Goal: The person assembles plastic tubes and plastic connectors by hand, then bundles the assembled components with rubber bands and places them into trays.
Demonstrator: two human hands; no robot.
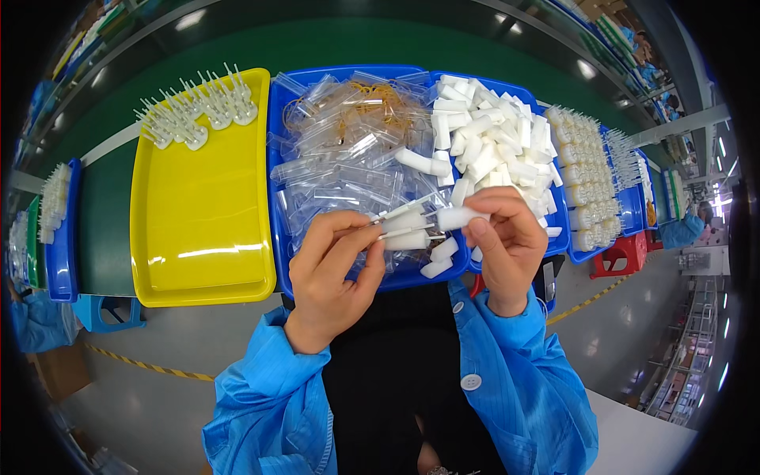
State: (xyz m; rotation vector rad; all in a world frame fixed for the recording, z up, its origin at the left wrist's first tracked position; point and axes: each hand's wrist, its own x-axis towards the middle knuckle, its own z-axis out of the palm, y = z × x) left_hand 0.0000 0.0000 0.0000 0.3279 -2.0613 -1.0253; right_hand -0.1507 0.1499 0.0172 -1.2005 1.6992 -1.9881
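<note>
My left hand (328, 273) pinches a white plastic part with thin prongs (402, 209), its prongs pointing right. White foam sleeves (408, 240) sit around some of the prongs. Between the thumb and fingers of my right hand (511, 245) is another white foam piece (455, 218), held against or very close to a prong tip; whether the prong enters it I cannot tell. Both hands are above the near edge of a blue tray of clear plastic bags (340, 170). A few loose foam pieces (440, 260) lie beside my right hand.
Left stands a yellow tray (202, 229) with several white pronged parts (194, 111) at its far end. White foam pieces (495, 134) heap in a blue tray on the right. Beyond are rows of foam-covered parts (584, 178), a red stool (620, 255) and a green belt (317, 39).
</note>
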